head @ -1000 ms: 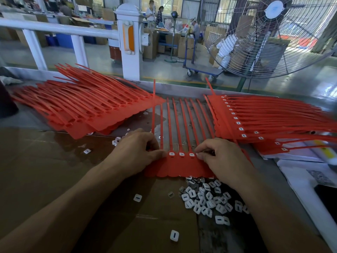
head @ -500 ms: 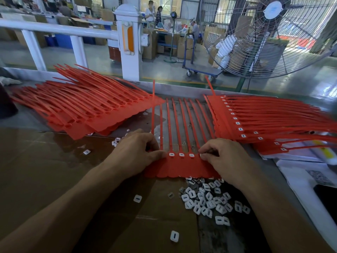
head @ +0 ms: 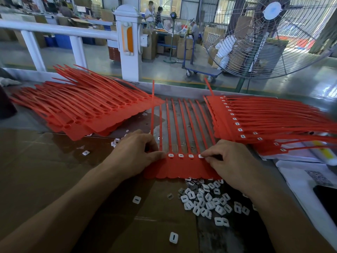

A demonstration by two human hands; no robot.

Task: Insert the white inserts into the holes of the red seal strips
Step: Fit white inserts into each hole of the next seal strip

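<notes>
— While your left hand (head: 135, 152) pins the red seal strip (head: 182, 167), thumb pressed on its left edge, where's your right?

— Your right hand (head: 231, 161) pinches a white insert (head: 200, 156) at the strip's fourth hole; loose inserts (head: 206, 201) lie just below the strip.

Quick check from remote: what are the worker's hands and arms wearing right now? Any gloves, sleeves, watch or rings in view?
Nothing is worn that the head view shows. The left hand and right hand are bare, with no gloves and no rings visible. Both forearms are bare up to the frame edge, with no sleeves, watch or wristband in view. Nails look short and unpainted.
</notes>
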